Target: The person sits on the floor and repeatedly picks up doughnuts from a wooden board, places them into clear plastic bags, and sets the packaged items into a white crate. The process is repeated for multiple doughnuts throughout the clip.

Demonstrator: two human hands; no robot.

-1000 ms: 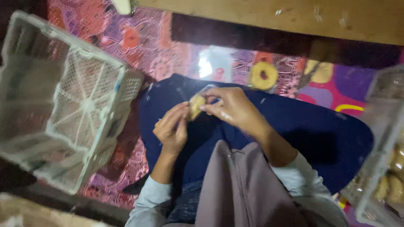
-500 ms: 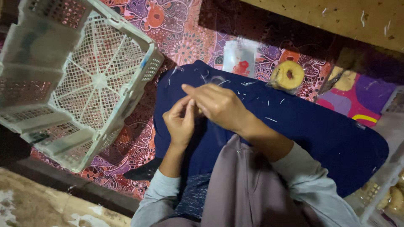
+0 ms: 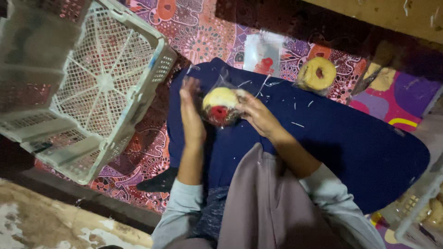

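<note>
Right hand (image 3: 259,114) clamped on bagged pastry (image 3: 220,106) over the navy lap cloth (image 3: 323,138); left hand (image 3: 191,115) open flat, touching the bag's side. White crate (image 3: 99,92) at 9 o'clock, wrapped donut (image 3: 317,74) at 2, flat packet (image 3: 263,53) at 12. Tub (image 3: 424,203) at 4 cut off, contents blurred.

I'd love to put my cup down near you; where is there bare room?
The dark blue cloth lies bare right of the right hand, below the wrapped ring pastry. The white plastic crate fills the left. It is crowded between the left hand and the right hand, where the bagged pastry sits.
</note>
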